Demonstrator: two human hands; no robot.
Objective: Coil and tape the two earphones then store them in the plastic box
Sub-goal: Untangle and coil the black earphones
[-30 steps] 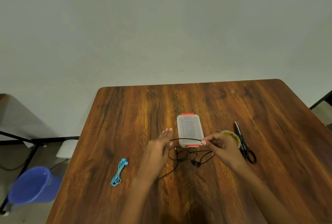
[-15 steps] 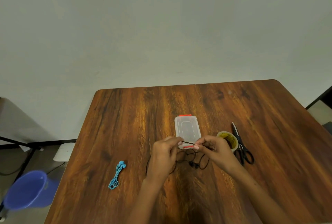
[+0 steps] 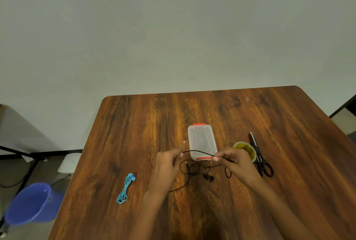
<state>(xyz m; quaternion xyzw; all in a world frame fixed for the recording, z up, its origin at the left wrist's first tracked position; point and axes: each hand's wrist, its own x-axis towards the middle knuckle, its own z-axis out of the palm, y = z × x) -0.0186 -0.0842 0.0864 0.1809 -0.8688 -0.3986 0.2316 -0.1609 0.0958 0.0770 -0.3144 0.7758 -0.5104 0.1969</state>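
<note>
2 hands stretched a black earphone cord.
Left hand [image 3: 167, 159] and right hand [image 3: 234, 160] each pinched the black earphone [image 3: 198, 164] above the counter [image 3: 289, 143]; the box [image 3: 201, 140] sat closed.

A: So where's everything sitting on the surface [image 3: 134, 133]?
B: Plastic box [image 3: 201, 141] dead centre, tape roll [image 3: 245, 150] to its right, scissors [image 3: 260, 155] right of that. One coiled earphone [image 3: 126, 188] off left, the loose earphone [image 3: 196, 168] in front of the box.
</note>
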